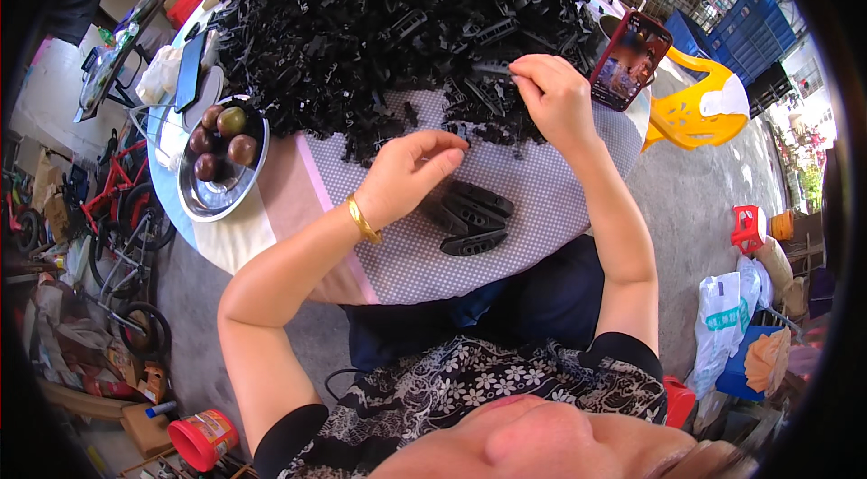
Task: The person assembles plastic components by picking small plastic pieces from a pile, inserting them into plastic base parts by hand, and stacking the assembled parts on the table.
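A large heap of small black plastic parts (361, 37) covers the far part of the cloth-covered table (406, 267). My left hand (404, 174), with a gold bracelet at the wrist, is at the heap's near edge. Its thumb and fingers are drawn together, and a tiny dark bit shows at the tips; its kind is unclear. My right hand (557, 104) pinches at the heap's right side, its tips against a dark grey elongated piece (492, 69). Whether it grips that piece is unclear. Beside my left hand, nearer me, lie several long black plastic pieces with holes (474, 242).
A metal bowl of round purple-brown fruit (221, 206) stands at the table's left, near a blue flat object (190, 73). At the right edge a phone (629, 62) stands propped. Beyond it is a yellow chair (695, 118). A red bucket (203, 440) and bicycles (126, 244) are at left.
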A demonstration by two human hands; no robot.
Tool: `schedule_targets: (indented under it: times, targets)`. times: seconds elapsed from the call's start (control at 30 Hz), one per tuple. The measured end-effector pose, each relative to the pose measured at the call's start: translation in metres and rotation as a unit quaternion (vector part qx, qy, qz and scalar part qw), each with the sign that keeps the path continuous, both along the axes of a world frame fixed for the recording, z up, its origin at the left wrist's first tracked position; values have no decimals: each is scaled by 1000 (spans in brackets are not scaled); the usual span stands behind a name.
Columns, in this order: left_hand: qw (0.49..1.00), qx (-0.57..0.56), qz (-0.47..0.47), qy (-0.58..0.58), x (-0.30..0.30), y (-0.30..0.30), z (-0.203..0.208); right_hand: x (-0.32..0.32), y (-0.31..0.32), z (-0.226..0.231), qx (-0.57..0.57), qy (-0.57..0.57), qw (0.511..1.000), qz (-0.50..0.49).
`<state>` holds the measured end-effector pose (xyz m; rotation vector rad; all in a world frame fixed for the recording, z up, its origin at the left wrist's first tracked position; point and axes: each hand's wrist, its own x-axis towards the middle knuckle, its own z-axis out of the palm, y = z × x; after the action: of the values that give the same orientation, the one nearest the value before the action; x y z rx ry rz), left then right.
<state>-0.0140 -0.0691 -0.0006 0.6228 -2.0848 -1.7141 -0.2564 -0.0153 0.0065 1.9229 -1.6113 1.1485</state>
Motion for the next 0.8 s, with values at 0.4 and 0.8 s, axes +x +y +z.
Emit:
schedule_targets:
  times: [0.4,0.8]
  targets:
    - [911,339,93,217,2,-16,-7,63,37,19,92,-1,991,98]
    - [937,303,79,154,1,-4,5,45,40,-6,200,73,977,-27]
